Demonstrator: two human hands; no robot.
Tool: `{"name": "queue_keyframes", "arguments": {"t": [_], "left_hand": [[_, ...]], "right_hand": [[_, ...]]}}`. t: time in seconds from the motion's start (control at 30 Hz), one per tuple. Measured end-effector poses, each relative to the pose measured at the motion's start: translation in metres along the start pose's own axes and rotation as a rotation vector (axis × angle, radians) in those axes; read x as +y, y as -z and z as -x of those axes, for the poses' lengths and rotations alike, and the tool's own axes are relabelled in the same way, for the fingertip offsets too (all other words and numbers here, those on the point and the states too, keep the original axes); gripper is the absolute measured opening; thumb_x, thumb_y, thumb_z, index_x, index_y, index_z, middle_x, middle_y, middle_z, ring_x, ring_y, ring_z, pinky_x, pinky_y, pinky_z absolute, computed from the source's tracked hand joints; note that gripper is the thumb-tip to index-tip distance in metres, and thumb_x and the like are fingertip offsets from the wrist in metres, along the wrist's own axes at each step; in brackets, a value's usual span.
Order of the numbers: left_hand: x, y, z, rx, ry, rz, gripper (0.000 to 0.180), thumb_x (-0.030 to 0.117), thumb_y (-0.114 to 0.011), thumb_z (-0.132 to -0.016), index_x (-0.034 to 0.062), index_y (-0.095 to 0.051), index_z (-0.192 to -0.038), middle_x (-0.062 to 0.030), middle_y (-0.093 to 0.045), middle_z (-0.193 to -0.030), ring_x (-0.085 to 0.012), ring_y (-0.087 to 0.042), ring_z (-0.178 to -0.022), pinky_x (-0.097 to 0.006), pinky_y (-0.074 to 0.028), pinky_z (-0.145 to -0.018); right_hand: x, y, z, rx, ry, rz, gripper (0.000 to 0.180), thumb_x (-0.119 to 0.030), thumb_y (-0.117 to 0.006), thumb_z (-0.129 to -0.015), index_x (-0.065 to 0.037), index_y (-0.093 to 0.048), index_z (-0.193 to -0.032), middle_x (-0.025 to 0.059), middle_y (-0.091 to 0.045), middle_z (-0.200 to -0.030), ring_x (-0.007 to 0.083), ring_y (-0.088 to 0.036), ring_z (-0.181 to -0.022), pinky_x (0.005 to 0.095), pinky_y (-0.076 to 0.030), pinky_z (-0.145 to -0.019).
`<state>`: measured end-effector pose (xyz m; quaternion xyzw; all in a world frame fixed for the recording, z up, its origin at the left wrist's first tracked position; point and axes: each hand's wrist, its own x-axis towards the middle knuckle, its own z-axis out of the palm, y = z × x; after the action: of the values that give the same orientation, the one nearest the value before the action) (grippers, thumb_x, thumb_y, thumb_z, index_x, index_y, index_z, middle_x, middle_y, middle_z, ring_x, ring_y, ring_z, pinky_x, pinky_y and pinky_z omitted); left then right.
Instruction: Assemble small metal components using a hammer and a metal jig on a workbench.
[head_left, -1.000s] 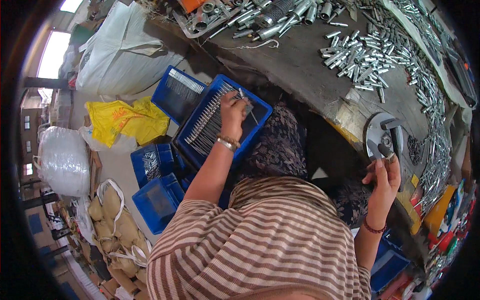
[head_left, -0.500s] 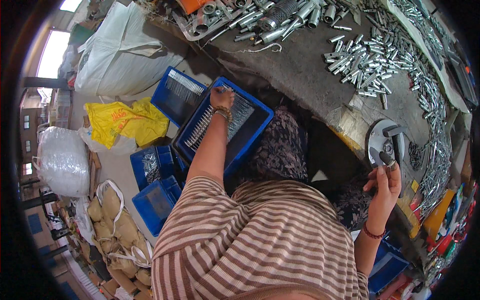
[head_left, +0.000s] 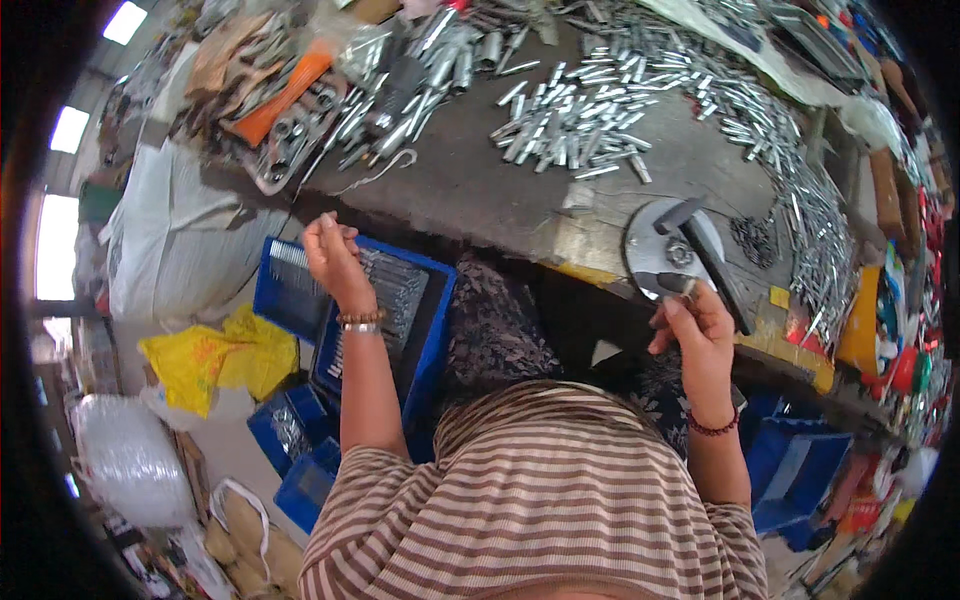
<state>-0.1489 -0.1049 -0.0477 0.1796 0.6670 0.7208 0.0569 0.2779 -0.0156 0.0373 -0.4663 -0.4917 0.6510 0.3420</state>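
"What's over on the left?"
"A big white sack [head_left: 165, 245], with a crumpled yellow bag [head_left: 215, 365] below — and a shiny wrapped bundle [head_left: 130, 455] lower still."
"And up top?"
"An orange strip [head_left: 290, 92] — plus a loose white string [head_left: 385, 173] on the tabletop [head_left: 450, 195]."

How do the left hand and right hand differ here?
The left hand is by the blue trays; the right hand is at the round metal disc. At the wrist, the left hand has a brown bracelet and a silver band, the right hand a dark red bracelet. The right hand shows something dark at its fingertips, worn or held; the left hand shows none. Both have curled fingers.
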Motion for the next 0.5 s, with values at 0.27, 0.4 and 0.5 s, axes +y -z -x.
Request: {"name": "queue_keyframes", "arguments": {"t": [0.27,0.4,0.5], "left_hand": [[0.129,-0.152,0.089,-0.884,-0.509,-0.509,0.011,0.015,-0.075,-0.091,0.0091,-0.074,-0.1,-0.0064,-0.064,-0.09,-0.0185,-0.06,-0.074,-0.029,-0.049,-0.07],[0.101,-0.184,0.095,-0.847,-0.792,-0.772,0.016,0.022,-0.075,-0.09,0.0072,-0.072,-0.094,-0.0097,-0.066,-0.094,-0.0316,-0.066,-0.085,-0.041,-0.052,-0.074],[0.099,-0.189,0.094,-0.892,-0.795,-0.759,0.015,0.019,-0.075,-0.089,0.0061,-0.072,-0.094,-0.0092,-0.064,-0.091,-0.0291,-0.065,-0.084,-0.038,-0.052,-0.074]], "right_hand": [[-0.006,-0.001,0.008,-0.064,-0.006,0.012,0.01,-0.008,-0.063,-0.101,-0.001,-0.064,-0.109,0.0027,-0.067,-0.088,0.0076,-0.064,-0.072,0.0238,-0.054,-0.061],[-0.012,0.002,0.02,-0.097,0.045,0.085,0.015,-0.011,-0.067,-0.099,0.001,-0.058,-0.098,0.0004,-0.061,-0.08,0.0055,-0.059,-0.071,0.0247,-0.051,-0.063],[-0.015,0.023,0.025,-0.067,0.166,0.102,0.015,-0.01,-0.069,-0.098,0.002,-0.06,-0.095,-0.0003,-0.057,-0.078,0.0055,-0.056,-0.07,0.0255,-0.047,-0.061]]}}
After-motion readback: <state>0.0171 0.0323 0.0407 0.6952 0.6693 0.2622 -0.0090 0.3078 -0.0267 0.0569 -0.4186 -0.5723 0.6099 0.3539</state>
